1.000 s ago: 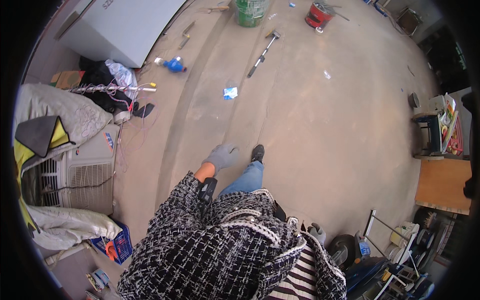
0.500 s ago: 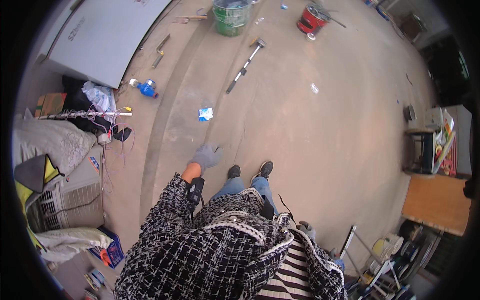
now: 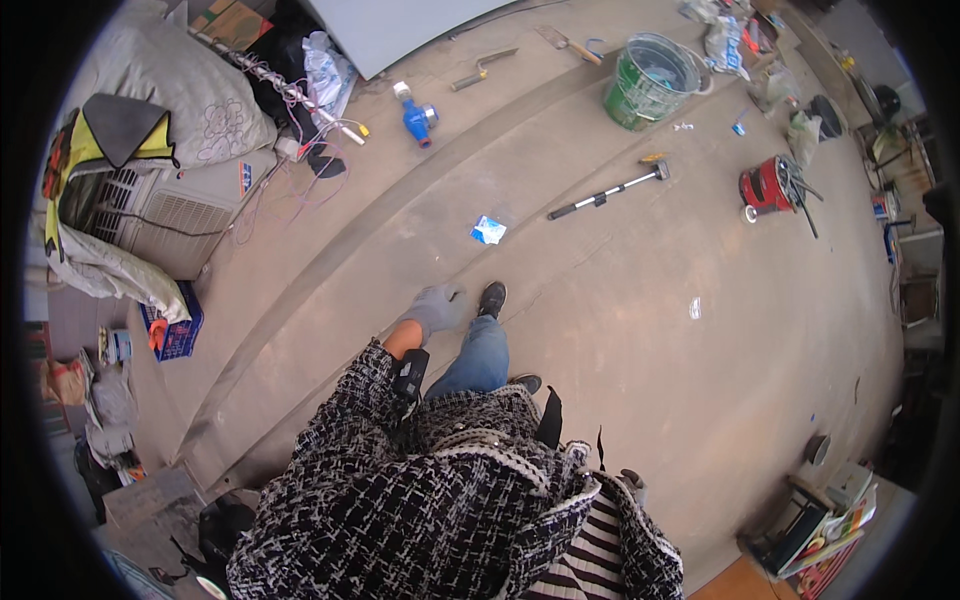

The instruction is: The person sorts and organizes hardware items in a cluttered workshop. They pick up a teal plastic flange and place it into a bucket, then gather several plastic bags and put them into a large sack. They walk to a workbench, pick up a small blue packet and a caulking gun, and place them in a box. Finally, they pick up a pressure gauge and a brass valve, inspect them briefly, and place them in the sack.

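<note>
Above the floor (image 3: 620,370), left grip (image 3: 434,310) curls, likely relaxed mid-stride
Can't tell if its fingers meet; right grip (image 3: 636,487) half hidden, closure unclear; blue-and-white packet (image 3: 488,230) lies on the floor ahead, apparently discarded

The view has been turned leftward, the black left shoe (image 3: 492,299) set ahead of the black right shoe (image 3: 527,382), and the round green bucket (image 3: 634,98) fully revealed.

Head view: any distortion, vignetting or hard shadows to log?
Head view: strong fisheye bending, the dark floor band bowing into an arc; same view, black vignetting along the left and right rims; same view, soft light, no hard-edged shadow around the gloved left hand.
</note>
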A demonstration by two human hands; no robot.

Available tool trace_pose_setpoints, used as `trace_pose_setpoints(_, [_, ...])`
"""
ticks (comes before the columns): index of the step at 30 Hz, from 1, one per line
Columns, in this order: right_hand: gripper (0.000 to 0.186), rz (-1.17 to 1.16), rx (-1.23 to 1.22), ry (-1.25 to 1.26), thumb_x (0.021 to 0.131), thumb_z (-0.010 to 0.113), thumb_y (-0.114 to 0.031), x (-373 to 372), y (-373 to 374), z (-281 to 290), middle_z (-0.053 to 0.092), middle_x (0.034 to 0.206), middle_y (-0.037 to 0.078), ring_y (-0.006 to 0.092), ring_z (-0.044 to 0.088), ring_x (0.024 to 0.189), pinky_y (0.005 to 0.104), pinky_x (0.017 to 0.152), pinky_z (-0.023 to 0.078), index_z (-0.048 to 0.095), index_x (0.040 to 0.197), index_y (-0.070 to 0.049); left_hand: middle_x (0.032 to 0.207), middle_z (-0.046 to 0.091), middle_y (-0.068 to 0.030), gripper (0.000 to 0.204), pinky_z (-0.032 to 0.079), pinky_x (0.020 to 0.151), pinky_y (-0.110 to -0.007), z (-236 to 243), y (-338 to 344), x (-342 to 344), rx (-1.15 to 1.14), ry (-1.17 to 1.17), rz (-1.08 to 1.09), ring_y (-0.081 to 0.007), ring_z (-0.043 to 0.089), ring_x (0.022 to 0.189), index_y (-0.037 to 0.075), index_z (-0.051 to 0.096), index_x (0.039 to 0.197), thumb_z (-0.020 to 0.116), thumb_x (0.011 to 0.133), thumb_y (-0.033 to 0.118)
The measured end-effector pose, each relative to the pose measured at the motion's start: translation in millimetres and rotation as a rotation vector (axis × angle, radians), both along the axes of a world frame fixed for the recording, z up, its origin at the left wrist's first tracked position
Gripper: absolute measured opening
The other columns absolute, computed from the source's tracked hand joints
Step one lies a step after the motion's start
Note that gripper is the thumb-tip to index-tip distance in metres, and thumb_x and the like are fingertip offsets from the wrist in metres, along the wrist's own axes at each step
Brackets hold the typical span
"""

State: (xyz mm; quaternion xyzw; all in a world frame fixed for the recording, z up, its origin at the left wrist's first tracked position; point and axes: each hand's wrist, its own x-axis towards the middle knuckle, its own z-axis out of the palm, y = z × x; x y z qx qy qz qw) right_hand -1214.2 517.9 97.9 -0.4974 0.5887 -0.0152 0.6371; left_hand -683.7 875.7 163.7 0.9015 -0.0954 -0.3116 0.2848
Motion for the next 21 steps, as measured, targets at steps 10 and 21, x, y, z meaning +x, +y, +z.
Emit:
trace_pose_setpoints(10, [0.023,-0.002,0.168,0.109,0.089,0.056,-0.002,165,-26,31,0.069,0.083,0.011,0.0172,0.064,0.068,0.0273,0.062,0.052,0.064,0.11,0.002,0.106,0.069,-0.0222,0.038,0.051,0.092,-0.045,-106,23,172,-0.126,-0.026,0.39,-0.0424,0.064,0.103,0.016,0.063,0.121,0.05,0.093,0.039])
trace_pose_setpoints(21, [0.022,0.096,0.078,0.589,0.088,0.059,-0.001,261,-8,118,0.071,0.085,0.013,0.0172,0.066,0.072,0.0282,0.066,0.054,0.067,0.108,0.002,0.104,0.06,-0.0086,0.072,0.05,0.081,-0.037,-280,21,450,-0.599,0.203,0.909,-0.0199,0.06,0.093,0.008,0.029,0.143,0.069,0.089,0.034])
